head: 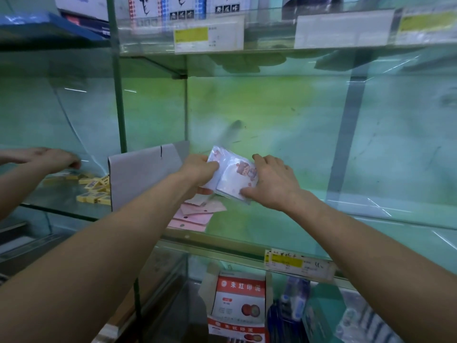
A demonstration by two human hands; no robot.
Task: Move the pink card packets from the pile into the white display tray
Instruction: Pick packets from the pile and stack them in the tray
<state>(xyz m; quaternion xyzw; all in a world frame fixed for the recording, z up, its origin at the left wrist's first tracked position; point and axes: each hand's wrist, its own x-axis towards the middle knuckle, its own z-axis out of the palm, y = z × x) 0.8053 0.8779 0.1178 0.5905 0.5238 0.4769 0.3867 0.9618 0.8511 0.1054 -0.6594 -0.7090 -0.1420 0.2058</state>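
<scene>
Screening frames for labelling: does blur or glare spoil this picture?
Head view: the clear-wrapped pink card packets in the left hand and right hand are slightly blurred; white glints streak the green-tinted glass shelf; the upper yellow-and-white price tags are unreadable.

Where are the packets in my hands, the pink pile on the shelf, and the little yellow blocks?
held packets (pixel 231 173): head view, on the printed front.
pink pile (pixel 193 220): head view, on a pink card's face.
yellow blocks (pixel 95 191): head view, on a middle block.

A stationery shop: glass shelves (pixel 272 241) carry yellow price labels (pixel 288 263) on their front edges, with boxed red ink pads (pixel 238 303) below the labels and boxed goods (pixel 173 7) above.
</scene>
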